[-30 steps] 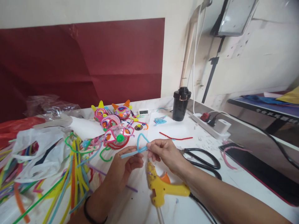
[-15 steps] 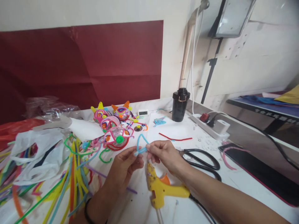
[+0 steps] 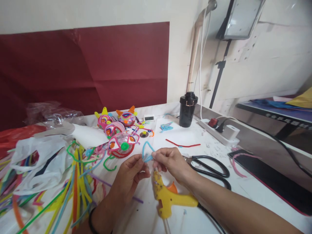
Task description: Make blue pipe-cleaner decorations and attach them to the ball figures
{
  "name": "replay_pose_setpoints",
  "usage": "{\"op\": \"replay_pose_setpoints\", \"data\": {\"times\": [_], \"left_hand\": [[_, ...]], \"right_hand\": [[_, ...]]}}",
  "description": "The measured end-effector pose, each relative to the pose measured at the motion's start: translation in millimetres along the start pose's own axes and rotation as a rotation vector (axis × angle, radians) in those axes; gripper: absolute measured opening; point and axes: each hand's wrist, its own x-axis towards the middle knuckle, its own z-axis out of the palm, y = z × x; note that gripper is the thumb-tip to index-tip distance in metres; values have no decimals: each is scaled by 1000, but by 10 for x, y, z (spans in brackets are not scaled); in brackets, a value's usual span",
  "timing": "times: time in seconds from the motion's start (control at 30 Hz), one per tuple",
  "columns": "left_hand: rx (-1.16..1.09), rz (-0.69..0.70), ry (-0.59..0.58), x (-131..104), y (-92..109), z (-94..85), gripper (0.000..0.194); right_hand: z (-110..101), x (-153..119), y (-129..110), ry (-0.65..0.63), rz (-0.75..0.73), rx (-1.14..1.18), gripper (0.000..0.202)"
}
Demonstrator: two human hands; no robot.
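Observation:
A light blue pipe cleaner [image 3: 148, 143], bent into a pointed loop, is held up between both hands at the middle of the view. My left hand [image 3: 133, 169] pinches its lower left corner with thumb and fingers. Its lower right side is pinched by my right hand [image 3: 169, 161]. Just below them a yellow glue gun [image 3: 168, 198] lies on the white table, its nozzle close under my right fingers. Black-handled scissors [image 3: 212, 165] lie beside my right hand, their blades partly hidden by it.
Decorated masks [image 3: 122, 144] stand behind my left hand. Many coloured pipe cleaners [image 3: 75, 188] and a white bag [image 3: 44, 162] fill the left. Farther back are a red pipe cleaner [image 3: 182, 145] and a black cup [image 3: 188, 112]. At right are a power strip [image 3: 219, 133] and a black tray [image 3: 270, 178].
The lower part of the blue loop has shifted slightly between the fingers. Both hands remain almost in place, still pinching it.

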Motion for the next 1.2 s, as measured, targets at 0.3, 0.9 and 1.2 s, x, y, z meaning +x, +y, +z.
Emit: {"op": "replay_pose_setpoints", "data": {"times": [0.3,0.9,1.2], "left_hand": [[25,32,-6,9,-1,7,18],[134,152,169,12,-37,29,17],[234,187,222,6,-51,13,15]], "right_hand": [[8,4,-3,9,17,22,31],[22,7,28,7,-12,-39,32],[28,-5,25,-6,-38,-107,34]]}}
